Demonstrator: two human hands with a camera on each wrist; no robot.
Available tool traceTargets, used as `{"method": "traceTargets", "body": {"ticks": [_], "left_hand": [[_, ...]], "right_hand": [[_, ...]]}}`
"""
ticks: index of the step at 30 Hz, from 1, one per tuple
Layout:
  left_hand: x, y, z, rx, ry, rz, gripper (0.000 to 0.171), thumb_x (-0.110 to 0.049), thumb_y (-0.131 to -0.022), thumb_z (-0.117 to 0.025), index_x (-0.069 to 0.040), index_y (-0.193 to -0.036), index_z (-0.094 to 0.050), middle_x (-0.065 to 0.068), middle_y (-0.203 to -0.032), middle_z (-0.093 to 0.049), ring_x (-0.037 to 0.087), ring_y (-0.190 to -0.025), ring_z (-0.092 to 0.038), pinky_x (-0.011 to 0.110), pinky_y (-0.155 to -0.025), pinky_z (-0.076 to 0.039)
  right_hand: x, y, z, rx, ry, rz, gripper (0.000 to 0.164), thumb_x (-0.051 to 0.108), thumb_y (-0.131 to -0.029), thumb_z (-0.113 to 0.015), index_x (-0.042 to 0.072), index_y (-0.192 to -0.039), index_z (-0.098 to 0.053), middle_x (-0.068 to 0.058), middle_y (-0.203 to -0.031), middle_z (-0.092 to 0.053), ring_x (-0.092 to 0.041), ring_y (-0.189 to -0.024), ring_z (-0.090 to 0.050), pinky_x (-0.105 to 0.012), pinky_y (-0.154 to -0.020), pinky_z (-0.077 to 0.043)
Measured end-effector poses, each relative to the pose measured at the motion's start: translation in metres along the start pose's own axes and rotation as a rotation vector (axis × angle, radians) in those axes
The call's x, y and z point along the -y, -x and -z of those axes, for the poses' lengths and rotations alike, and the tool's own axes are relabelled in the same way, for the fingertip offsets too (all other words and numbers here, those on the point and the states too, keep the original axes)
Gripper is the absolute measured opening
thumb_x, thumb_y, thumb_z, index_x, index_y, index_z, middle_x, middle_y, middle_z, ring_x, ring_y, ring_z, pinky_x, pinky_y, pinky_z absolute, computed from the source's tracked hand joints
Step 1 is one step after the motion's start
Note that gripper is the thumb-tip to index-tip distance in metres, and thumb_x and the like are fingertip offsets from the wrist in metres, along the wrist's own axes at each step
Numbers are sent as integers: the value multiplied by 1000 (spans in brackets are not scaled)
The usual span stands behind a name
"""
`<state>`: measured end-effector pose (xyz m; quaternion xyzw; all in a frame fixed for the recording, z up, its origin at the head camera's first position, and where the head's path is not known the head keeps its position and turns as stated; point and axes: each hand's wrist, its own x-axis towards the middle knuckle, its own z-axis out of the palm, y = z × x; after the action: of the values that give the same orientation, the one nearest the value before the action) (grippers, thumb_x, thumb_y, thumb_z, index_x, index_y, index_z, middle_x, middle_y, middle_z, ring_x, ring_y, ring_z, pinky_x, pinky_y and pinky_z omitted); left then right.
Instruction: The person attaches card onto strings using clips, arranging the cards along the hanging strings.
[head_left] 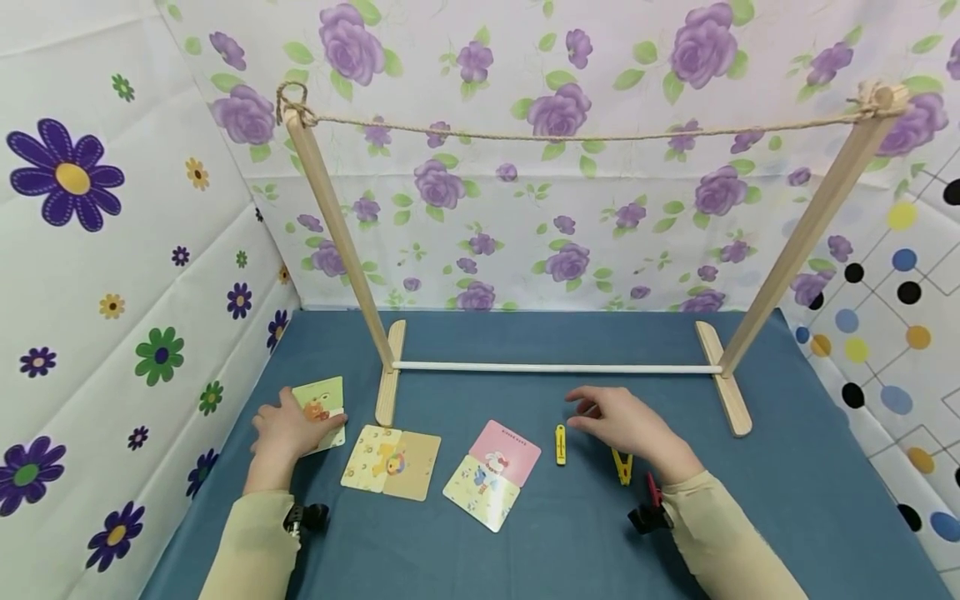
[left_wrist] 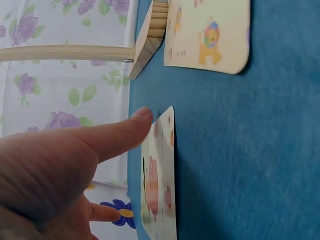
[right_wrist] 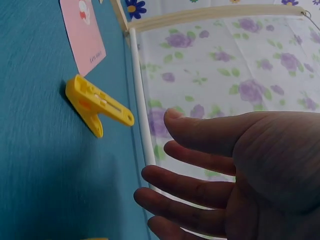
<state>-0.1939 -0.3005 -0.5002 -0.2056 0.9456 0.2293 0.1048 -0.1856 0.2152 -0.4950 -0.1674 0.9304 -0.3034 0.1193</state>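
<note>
My left hand (head_left: 288, 429) spreads over a small green-and-cream picture card (head_left: 318, 398) at the left of the table, its thumb straight across the card's right edge. In the left wrist view the thumb (left_wrist: 120, 132) reaches that card's edge, and the other fingers are partly hidden. My right hand (head_left: 626, 425) hovers with loosely bent fingers, holding nothing. Just left of its fingertips lies a yellow clothespin (head_left: 560, 446), seen on its side in the right wrist view (right_wrist: 97, 102). Another yellow clothespin (head_left: 622, 467) lies below the hand, and a red clip (head_left: 654, 489) shows beside the wrist.
Two more cards, one yellow-and-tan (head_left: 408, 467) and one pink-and-yellow (head_left: 491, 475), lie between the hands. Behind them stands a wooden frame with two posts (head_left: 337, 225), a white bottom rod (head_left: 555, 367) and a string (head_left: 555, 137) across the top. Patterned cloth walls surround the table.
</note>
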Motion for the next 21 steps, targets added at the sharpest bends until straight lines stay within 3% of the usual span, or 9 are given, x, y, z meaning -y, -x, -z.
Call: {"method": "traceTargets", "body": {"ticks": [21], "left_hand": [[7,-8,11,78,-14,13,124,-30,-83,-95,13,-161,-9,57,-144,-16,72,-136,-20,87,-103,-29]], "right_hand": [[19,-9,-22,53,70,-76,29,26,-98,-82,13,-123,-76,-2,-106,-74,-17,-92,-68,-44,-81,-58]]}}
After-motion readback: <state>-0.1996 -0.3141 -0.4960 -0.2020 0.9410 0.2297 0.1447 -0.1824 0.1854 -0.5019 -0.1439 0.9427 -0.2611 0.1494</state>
